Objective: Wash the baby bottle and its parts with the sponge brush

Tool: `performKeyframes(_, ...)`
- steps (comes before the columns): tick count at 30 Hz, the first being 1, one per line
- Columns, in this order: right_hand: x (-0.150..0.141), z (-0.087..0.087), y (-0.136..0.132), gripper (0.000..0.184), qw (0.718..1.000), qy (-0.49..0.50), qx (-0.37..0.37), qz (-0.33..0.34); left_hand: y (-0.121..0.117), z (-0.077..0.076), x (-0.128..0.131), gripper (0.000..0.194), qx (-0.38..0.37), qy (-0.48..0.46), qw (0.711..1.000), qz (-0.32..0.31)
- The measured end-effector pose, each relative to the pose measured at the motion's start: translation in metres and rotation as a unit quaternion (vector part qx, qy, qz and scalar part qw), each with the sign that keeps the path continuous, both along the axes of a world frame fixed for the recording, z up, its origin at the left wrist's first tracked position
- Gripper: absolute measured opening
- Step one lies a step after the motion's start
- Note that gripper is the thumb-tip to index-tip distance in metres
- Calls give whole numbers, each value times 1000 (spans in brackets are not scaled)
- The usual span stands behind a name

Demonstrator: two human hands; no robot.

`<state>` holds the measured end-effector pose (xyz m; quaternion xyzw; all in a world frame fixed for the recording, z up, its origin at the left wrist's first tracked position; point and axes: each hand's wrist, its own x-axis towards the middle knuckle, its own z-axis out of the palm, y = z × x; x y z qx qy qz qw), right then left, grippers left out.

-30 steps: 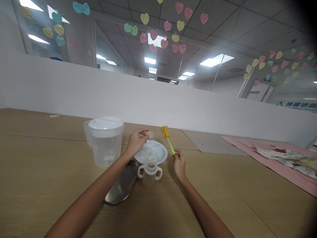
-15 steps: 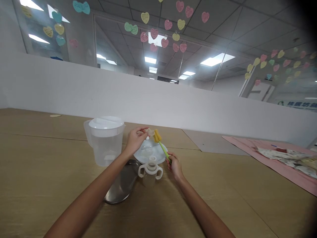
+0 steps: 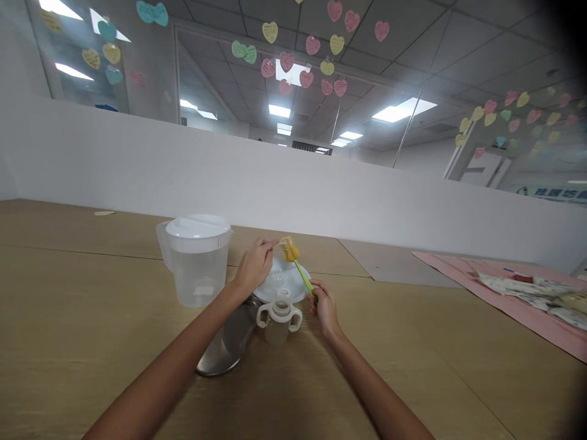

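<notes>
My left hand (image 3: pixel 254 266) pinches a small clear silicone nipple (image 3: pixel 280 242) above a white plate (image 3: pixel 270 288). My right hand (image 3: pixel 323 305) grips the green handle of a bottle brush (image 3: pixel 300 274), whose yellow sponge head (image 3: pixel 288 249) presses against the nipple. Just in front of the plate stands a two-handled baby bottle (image 3: pixel 279 319) with no top on it, between my two wrists.
A clear plastic pitcher (image 3: pixel 196 259) with a white lid stands left of my left hand. A steel tray (image 3: pixel 227 345) lies under my left forearm. A pink cloth (image 3: pixel 513 293) with packets lies at the right. A white partition wall runs behind the wooden table (image 3: pixel 92 318).
The brush swung left from upright until its sponge head met the nipple in my left hand. My right hand drew closer to the bottle.
</notes>
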<state>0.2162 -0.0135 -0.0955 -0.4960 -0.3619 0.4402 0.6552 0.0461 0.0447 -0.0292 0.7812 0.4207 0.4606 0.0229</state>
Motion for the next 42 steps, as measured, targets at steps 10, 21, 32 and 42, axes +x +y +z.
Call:
performKeyframes(10, -4, 2, -5, 26, 999, 22, 31, 10, -5, 1, 3, 27, 20, 92, 991, 100)
performKeyframes(21, -3, -5, -4, 23, 995, -61, 79, -4, -11, 7, -2, 34, 35, 128, 982, 137)
performKeyframes(32, 5, -21, -1, 31, 953, -226, 193, -62, -7, 8, -2, 22, 64, 98, 991, 67)
performKeyframes(42, 3, -19, -4, 32, 942, -255, 213, -53, -9, 11, 0, 28, -34, -5, 999, 8)
